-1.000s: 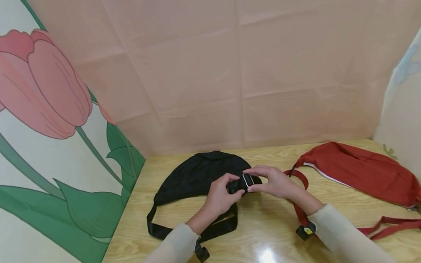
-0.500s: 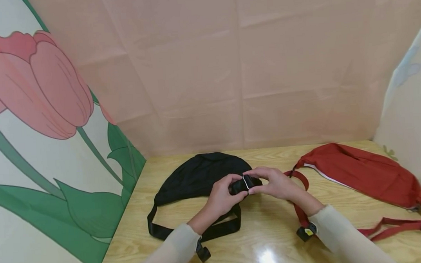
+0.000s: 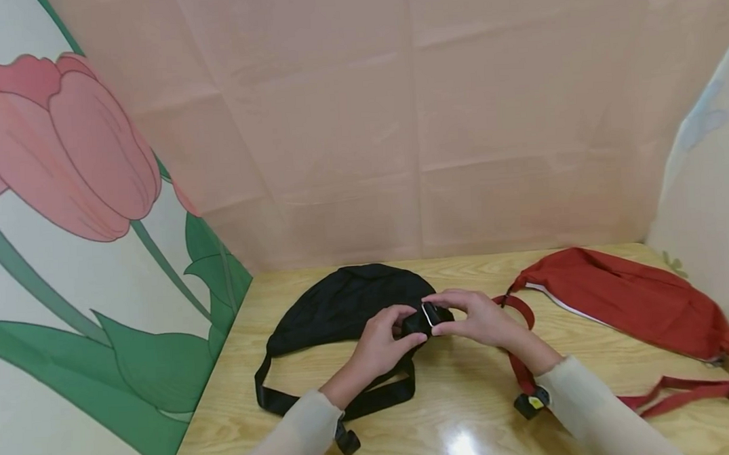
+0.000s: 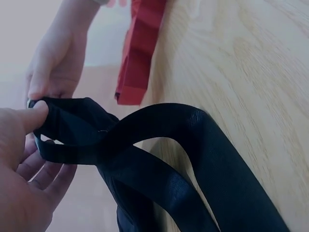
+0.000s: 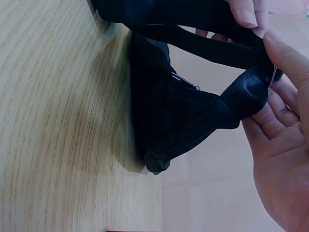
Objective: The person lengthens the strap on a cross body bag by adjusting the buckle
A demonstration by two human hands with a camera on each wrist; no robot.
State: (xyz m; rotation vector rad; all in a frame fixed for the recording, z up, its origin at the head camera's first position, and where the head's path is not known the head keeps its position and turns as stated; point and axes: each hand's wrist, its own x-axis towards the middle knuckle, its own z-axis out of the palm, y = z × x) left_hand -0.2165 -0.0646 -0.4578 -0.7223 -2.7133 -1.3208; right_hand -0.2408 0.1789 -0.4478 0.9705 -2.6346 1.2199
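A black waist bag (image 3: 349, 303) lies on the table, its strap (image 3: 387, 394) looped in front of it. Just above the bag's right end, my left hand (image 3: 378, 345) pinches the webbing between thumb and fingers. Close beside it, my right hand (image 3: 481, 321) grips a silver-edged strap slider (image 3: 427, 314) at its upper and lower edges. In the left wrist view, a small loop of black webbing (image 4: 72, 153) stands open by the left fingers. The slider's thin metal edge (image 5: 273, 76) shows by the right thumb in the right wrist view. A black buckle end (image 3: 348, 442) lies near the left sleeve.
On the right lies a red waist bag (image 3: 624, 301) with a white-edged seam. Its red strap ends in a black buckle with a yellow mark (image 3: 529, 403), close to the right sleeve. A pinkish sheet (image 3: 416, 150) hangs behind the wooden table (image 3: 457, 400).
The slider has tilted slightly between the hands. My left fingers have shifted a little on the webbing, and the strap loop below has moved slightly. Both bags stay in place.
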